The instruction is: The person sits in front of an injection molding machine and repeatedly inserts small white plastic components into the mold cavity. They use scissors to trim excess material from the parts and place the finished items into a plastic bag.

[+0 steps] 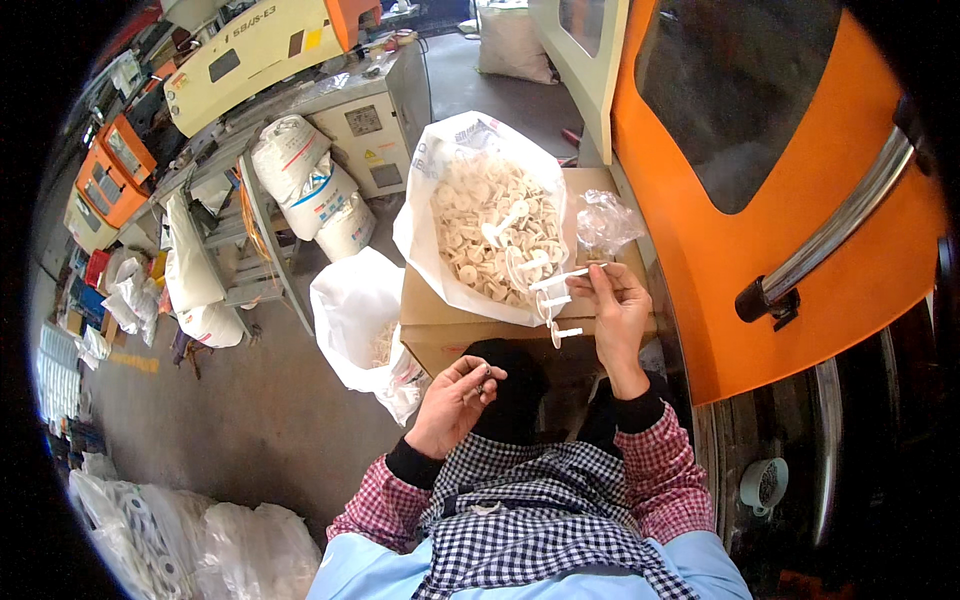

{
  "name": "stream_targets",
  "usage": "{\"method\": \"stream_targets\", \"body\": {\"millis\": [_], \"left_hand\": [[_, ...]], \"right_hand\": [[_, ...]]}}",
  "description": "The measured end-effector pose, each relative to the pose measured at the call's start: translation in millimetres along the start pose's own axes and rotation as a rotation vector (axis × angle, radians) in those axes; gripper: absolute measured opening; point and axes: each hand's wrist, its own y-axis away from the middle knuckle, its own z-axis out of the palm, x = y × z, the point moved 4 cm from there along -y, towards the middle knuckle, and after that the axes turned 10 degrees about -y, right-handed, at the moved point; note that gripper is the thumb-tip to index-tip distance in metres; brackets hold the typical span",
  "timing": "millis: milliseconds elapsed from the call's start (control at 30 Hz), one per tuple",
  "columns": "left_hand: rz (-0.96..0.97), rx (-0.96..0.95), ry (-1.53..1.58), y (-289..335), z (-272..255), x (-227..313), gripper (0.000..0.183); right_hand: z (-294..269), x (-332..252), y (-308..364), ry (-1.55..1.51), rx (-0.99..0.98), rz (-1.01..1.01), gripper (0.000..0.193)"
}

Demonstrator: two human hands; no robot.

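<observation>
My right hand [620, 315] pinches a cluster of white plastic moulded parts [546, 300], thin stems with round discs joined together. The cluster hangs over the near right rim of an open white sack [425, 235]. Inside that sack lies a heap of loose cream-white plastic parts [495, 220] of a similar disc-and-stem shape. Lower and further left, my left hand [452, 408] is closed, its fingertips together around something small and greyish that I cannot make out. The sack rests on a cardboard box [440, 335].
To the right stands an orange machine door [720, 290] with a metal handle [840, 235]. A crumpled clear plastic bag [606, 222] lies beside the sack. A smaller open white sack [350, 320] stands at the left, with full sacks [305, 180] behind it. Plastic-wrapped goods [190, 540] sit lower left.
</observation>
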Motion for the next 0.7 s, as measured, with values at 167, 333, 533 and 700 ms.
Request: {"method": "stream_targets", "body": {"millis": [167, 333, 533, 700], "left_hand": [[0.017, -0.067, 0.018, -9, 6, 12, 0.016], [0.308, 0.068, -0.407, -20, 25, 41, 0.026], [0.826, 0.238, -0.866, -32, 44, 71, 0.017], [0.978, 0.296, -1.133, -13, 57, 70, 0.007]], "right_hand": [[5, -12, 10, 0.02, -0.012, 0.011, 0.011], [9, -22, 23, 0.095, -0.026, 0.032, 0.01], [0, -19, 42, 0.142, -0.066, 0.038, 0.009], [-4, -32, 49, 0.148, -0.125, 0.088, 0.013]]}}
